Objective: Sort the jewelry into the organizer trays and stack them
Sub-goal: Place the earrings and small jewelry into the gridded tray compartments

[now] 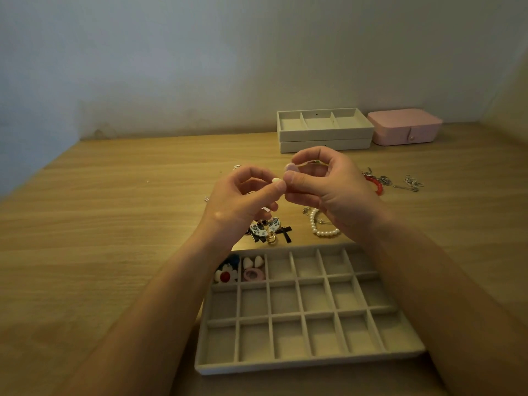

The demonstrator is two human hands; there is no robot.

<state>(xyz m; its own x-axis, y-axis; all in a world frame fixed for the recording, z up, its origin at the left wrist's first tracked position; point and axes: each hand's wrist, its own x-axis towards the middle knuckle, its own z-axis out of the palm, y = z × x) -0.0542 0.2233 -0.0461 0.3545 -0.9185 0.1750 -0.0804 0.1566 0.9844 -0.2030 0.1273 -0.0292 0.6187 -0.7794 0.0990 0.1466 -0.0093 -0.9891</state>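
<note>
My left hand [245, 200] and my right hand [325, 184] meet above the table, fingertips almost touching. The left pinches a small white piece [276, 180]; the right pinches a pale pink piece [291, 167] with a thin gold part. Below them lies a beige grid tray [308, 364] with many small compartments. Its top-left cells hold a red-and-white flower earring [225, 276], a pink ring-shaped piece [253, 274] and two white hearts [253, 262]. Loose jewelry lies beyond the tray: patterned fan earrings with black bows [271, 230] and a pearl bracelet [321, 224].
Two stacked beige trays [324, 138] with three long compartments stand at the back by the wall, a closed pink jewelry box [405, 127] beside them. A red bead bracelet [376, 184] and silver chains [411, 182] lie to the right on the wooden table.
</note>
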